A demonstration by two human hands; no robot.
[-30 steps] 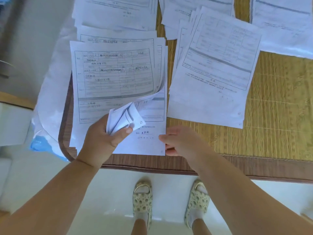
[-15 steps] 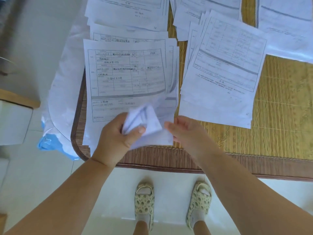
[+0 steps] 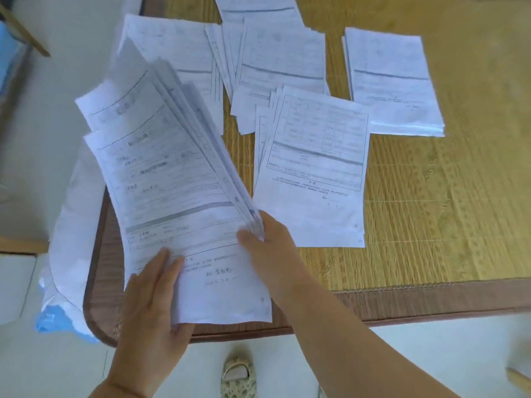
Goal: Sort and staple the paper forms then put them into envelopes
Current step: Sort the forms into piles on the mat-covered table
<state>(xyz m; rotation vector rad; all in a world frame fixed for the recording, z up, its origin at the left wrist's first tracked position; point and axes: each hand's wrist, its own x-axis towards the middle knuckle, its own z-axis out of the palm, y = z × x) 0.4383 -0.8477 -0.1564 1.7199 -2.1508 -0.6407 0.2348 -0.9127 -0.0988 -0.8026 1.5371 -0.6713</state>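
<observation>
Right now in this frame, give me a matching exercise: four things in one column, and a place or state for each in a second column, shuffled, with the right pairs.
Things
1. left hand
2. right hand
3. fanned bundle of forms
4. far-right stack

Places or states
A. lies flat and apart on the bamboo mat, untouched
B. pinches the bundle's right corner
C. fingers flat on the bottom sheet's lower left
D. lifted and tilted off the table's near-left corner

Pairs: 1-C, 2-B, 3-D, 4-A
</observation>
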